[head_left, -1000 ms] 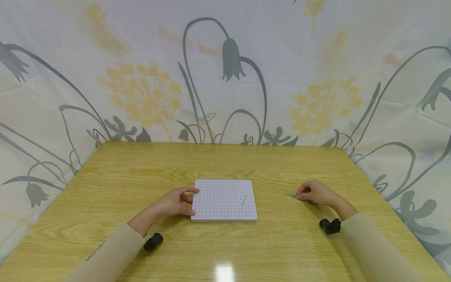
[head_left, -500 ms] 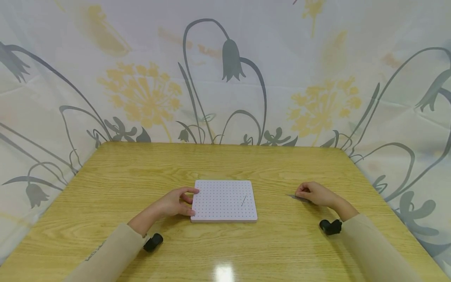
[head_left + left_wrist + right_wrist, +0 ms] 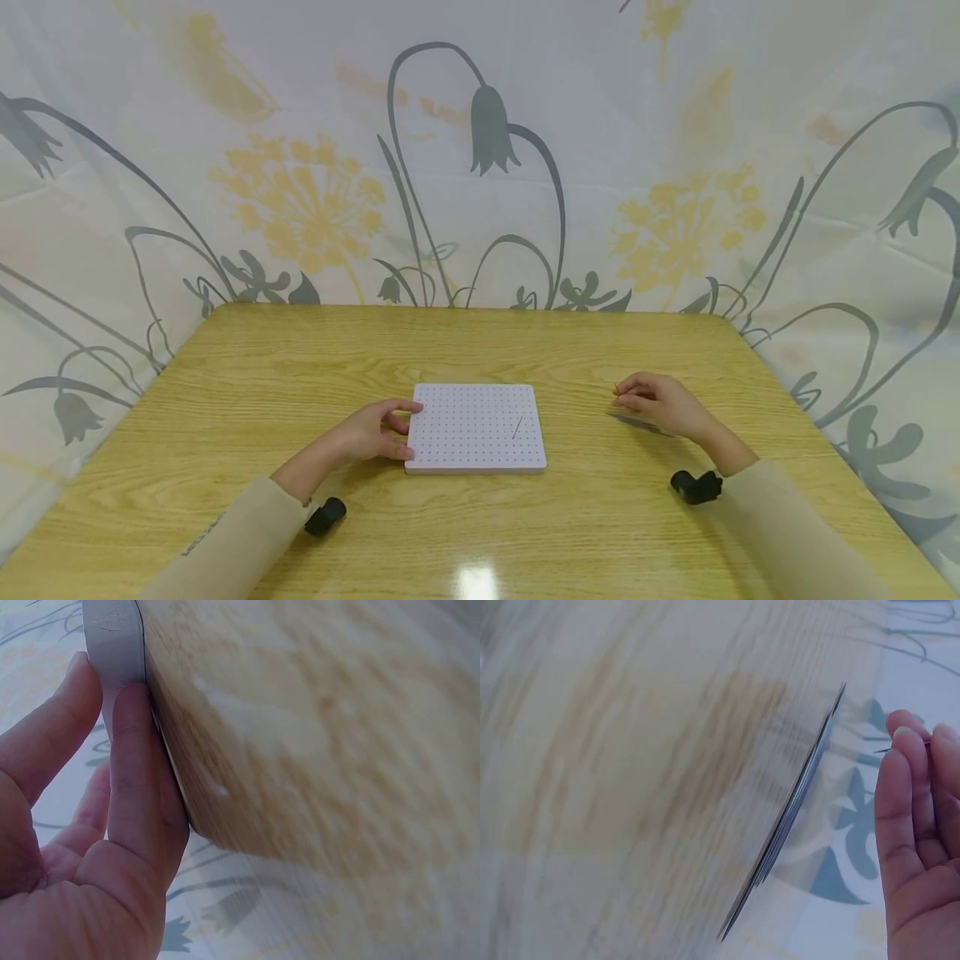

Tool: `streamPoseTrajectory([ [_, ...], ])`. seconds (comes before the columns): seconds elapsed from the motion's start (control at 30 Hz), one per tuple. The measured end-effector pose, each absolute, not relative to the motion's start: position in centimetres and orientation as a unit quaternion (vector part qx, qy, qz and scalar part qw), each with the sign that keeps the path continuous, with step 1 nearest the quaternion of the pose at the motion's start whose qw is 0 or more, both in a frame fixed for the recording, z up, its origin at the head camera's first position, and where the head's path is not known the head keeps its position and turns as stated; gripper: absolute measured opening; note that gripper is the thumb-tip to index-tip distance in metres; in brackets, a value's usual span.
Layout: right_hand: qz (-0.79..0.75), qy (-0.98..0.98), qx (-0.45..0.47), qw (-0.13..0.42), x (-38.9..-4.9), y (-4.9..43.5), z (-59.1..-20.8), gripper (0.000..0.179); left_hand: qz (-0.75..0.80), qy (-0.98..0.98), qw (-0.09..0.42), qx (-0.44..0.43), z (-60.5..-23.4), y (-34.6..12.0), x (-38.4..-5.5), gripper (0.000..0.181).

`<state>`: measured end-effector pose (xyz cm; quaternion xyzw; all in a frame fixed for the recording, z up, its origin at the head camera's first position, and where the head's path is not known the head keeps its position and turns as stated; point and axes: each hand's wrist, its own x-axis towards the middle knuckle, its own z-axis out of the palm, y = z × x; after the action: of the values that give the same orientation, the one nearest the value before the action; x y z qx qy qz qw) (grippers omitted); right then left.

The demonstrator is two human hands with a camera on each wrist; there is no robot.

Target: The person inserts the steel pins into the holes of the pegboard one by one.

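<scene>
A white board (image 3: 472, 429) with a grid of small holes lies flat on the table. My left hand (image 3: 375, 429) holds its left edge, with a finger on the top and the thumb near the front corner. In the left wrist view, fingers (image 3: 135, 765) lie along the board's side (image 3: 116, 645). A thin dark metal rod (image 3: 518, 427) shows at the board's right part. My right hand (image 3: 663, 404) is raised right of the board, pinching a thin metal piece whose pointed end (image 3: 883, 751) sticks out. Below it, a small bundle of slim pointed metal rods (image 3: 787, 814) lies on the table.
The wooden table (image 3: 480, 346) reaches back to a wall covering (image 3: 337, 108) printed with flowers. Black wrist cameras sit under both wrists, the left one (image 3: 326, 517) and the right one (image 3: 696, 487). Bare wood lies between the board and the rods.
My right hand has lifted off the bundle of rods and moved slightly left, now with a thin metal rod between its fingertips. The left hand and board have stayed in place.
</scene>
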<state>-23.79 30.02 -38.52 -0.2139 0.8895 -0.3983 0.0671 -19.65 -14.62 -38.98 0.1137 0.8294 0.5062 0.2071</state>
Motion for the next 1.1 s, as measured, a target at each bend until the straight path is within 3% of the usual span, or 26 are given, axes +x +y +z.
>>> streamPoseTrajectory([
  [1.1, -0.510, 0.808, -0.269, 0.119, -23.0, 23.6, -38.2, 0.012, 0.497, 0.835, 0.203, 0.115, -39.0, -14.7, -19.5, 0.067],
])
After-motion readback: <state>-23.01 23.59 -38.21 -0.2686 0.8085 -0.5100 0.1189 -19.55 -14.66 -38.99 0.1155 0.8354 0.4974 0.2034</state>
